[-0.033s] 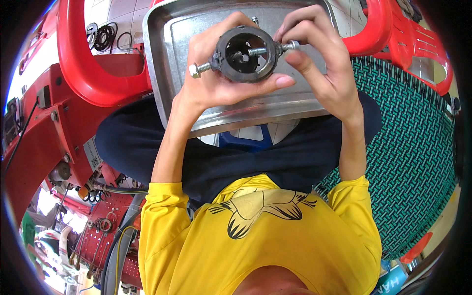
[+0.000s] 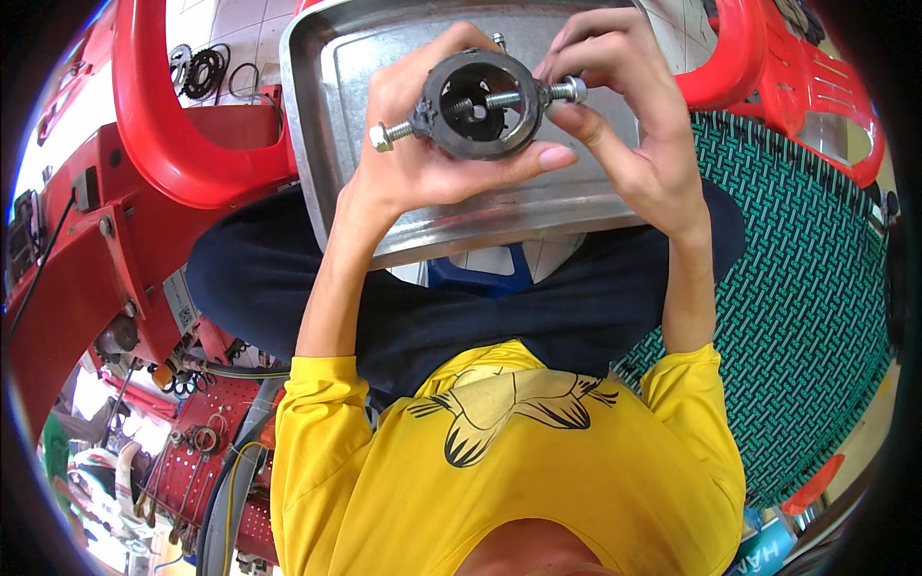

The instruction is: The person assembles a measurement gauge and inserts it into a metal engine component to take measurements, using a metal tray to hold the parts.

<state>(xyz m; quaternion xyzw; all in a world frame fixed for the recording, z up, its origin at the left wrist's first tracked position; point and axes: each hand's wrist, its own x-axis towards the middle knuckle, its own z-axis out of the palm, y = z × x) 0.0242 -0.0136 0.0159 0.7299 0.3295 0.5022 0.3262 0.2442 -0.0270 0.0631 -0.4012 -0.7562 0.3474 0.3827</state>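
My left hand [image 2: 403,178] is wrapped round a dark cylindrical metal part [image 2: 444,132] with a round open bore, its thumb stretched along the near side. A hex-head bolt [image 2: 386,135] sticks out of the part's left side. Another bolt [image 2: 573,89] enters from the right, and its threaded shank shows inside the bore. A third, thinner bolt [image 2: 498,40] stands out at the far side. The fingers of my right hand [image 2: 634,125] curl about the right bolt, thumb just below it and index fingertip above. Both hands are over a metal tray [image 2: 423,235].
Red plastic chairs [image 2: 154,144] stand beyond the tray at left and right. A green woven seat [image 2: 797,307] is at my right. Red machinery [image 2: 72,259] and a red pegboard with tools [image 2: 206,432] fill the left. Chainrings [image 2: 204,72] lie on the tiled floor.
My right fingers and thumb have shifted slightly about the right bolt, so more of its head shows. My left hand and the metal part have stayed in place.
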